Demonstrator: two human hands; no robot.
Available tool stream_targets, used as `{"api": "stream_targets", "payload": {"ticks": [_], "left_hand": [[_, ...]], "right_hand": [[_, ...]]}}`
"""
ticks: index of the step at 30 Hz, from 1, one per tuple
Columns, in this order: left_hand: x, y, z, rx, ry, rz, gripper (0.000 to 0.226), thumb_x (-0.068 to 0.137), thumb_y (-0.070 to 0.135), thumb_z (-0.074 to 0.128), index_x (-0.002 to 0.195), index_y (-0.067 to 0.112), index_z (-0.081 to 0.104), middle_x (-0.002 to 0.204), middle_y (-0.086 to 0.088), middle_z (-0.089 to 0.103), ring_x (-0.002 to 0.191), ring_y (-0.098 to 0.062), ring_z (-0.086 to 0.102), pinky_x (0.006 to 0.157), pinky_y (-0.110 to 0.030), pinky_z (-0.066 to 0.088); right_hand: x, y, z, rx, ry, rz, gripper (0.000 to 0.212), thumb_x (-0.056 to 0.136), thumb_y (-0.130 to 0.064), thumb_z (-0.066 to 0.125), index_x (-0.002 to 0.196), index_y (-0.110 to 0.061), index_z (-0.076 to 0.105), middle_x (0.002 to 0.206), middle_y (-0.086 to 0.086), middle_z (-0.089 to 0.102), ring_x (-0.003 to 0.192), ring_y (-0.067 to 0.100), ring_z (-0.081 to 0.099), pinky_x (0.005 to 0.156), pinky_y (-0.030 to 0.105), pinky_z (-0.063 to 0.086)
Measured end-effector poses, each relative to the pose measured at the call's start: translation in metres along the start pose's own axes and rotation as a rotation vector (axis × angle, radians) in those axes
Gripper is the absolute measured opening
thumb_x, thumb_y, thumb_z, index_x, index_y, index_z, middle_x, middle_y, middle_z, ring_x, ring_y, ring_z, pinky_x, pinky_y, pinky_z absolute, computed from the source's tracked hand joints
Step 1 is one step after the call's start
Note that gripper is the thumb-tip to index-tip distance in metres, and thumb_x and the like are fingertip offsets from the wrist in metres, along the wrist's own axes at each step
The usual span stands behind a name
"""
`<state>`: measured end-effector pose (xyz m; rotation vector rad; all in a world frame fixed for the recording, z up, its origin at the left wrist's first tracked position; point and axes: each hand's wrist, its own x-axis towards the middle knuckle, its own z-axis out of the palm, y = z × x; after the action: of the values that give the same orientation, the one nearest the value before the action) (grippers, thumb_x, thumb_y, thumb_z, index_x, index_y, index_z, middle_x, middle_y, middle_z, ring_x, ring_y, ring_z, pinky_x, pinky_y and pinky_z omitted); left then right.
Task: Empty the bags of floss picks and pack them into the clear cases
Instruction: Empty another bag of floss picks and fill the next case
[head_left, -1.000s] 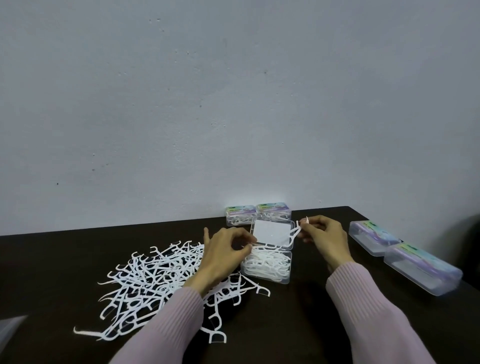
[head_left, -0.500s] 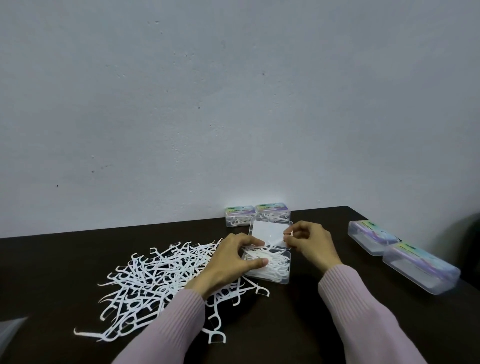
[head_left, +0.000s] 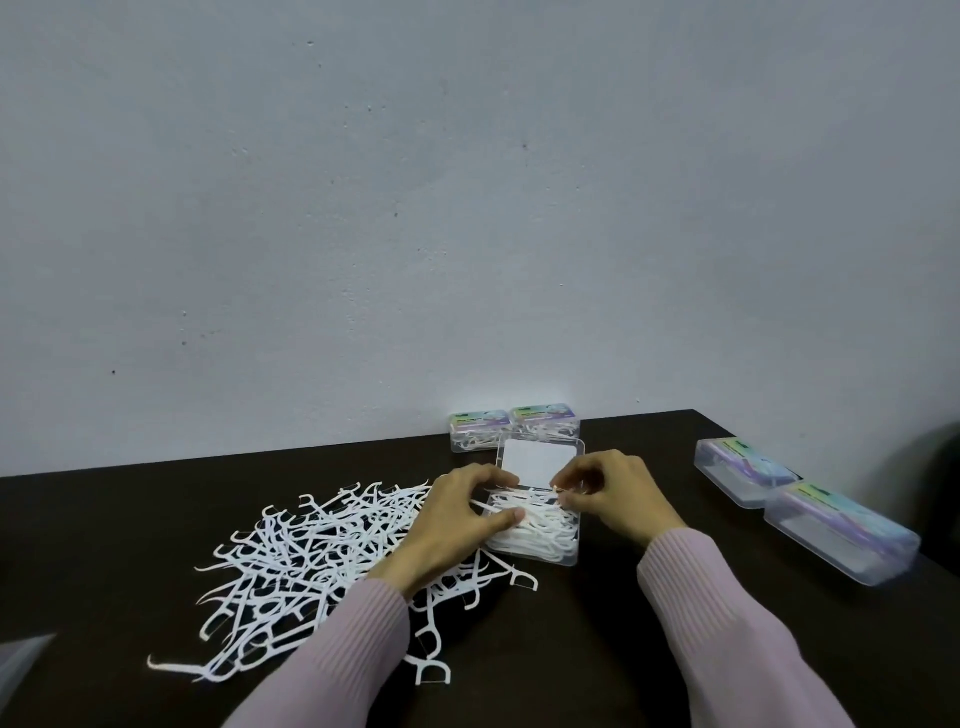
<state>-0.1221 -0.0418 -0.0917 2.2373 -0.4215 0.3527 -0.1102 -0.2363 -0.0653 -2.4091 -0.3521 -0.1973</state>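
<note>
Both hands meet over the open clear case (head_left: 535, 535): the left hand (head_left: 457, 519) curls its fingers and thumb on the white floss picks (head_left: 540, 525) packed inside, while the right hand (head_left: 608, 493) pinches picks at the case's far edge. These picks lie roughly crosswise between the hands, the lid (head_left: 540, 462) tilted up beyond the fingertips. Left of the left hand sprawls a loose pile of picks (head_left: 291, 566), pointing every way on the dark table (head_left: 597, 649).

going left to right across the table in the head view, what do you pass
Loose pile of floss picks → left hand → open clear case → right hand → two closed cases at the right edge.
</note>
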Motion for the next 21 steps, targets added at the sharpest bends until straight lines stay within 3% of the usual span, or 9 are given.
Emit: {"api": "stream_targets", "payload": {"ticks": [3,10,14,18,21], "left_hand": [[0.0,-0.001,0.001,0.012,0.012,-0.002,0.034,0.079,0.032,0.073,0.111,0.024,0.065,0.11,0.01,0.062,0.099,0.0,0.056,0.088,-0.023,0.048],[0.002,-0.003,0.007,-0.014,0.086,0.016,0.034,0.078,0.03,0.075,0.109,0.022,0.064,0.108,0.008,0.062,0.098,-0.003,0.058,0.089,-0.03,0.05],[0.002,0.002,0.009,-0.018,0.109,0.013,0.031,0.086,0.03,0.065,0.116,0.021,0.059,0.121,0.006,0.054,0.11,-0.008,0.053,0.098,-0.035,0.047],[0.002,0.007,0.008,-0.102,0.207,-0.121,0.028,0.097,0.02,0.046,0.125,0.017,0.053,0.132,-0.001,0.047,0.121,-0.011,0.042,0.106,-0.033,0.036],[0.002,0.012,0.01,-0.329,0.184,-0.308,0.035,0.101,0.02,0.038,0.134,0.011,0.045,0.137,-0.004,0.045,0.113,-0.007,0.041,0.096,-0.021,0.032]], "right_hand": [[0.001,0.002,0.002,-0.003,0.001,-0.014,0.012,0.081,-0.014,0.07,0.09,-0.023,0.071,0.085,-0.007,0.062,0.073,0.0,0.053,0.067,0.013,0.041],[0.004,-0.001,0.009,-0.034,-0.004,-0.039,0.017,0.084,-0.018,0.067,0.099,-0.024,0.071,0.084,-0.013,0.054,0.072,-0.001,0.048,0.073,0.019,0.041],[0.003,0.0,0.006,0.009,0.016,-0.039,0.018,0.084,-0.018,0.067,0.102,-0.023,0.069,0.087,-0.01,0.058,0.075,0.0,0.051,0.073,0.017,0.042],[0.003,0.003,0.002,0.062,0.199,0.06,0.008,0.087,-0.015,0.062,0.092,-0.022,0.064,0.091,-0.005,0.061,0.08,0.005,0.055,0.08,0.025,0.049],[0.006,0.005,0.002,0.243,0.207,0.196,0.007,0.09,-0.013,0.057,0.096,-0.016,0.057,0.099,0.0,0.057,0.089,0.011,0.054,0.083,0.028,0.048]]}}
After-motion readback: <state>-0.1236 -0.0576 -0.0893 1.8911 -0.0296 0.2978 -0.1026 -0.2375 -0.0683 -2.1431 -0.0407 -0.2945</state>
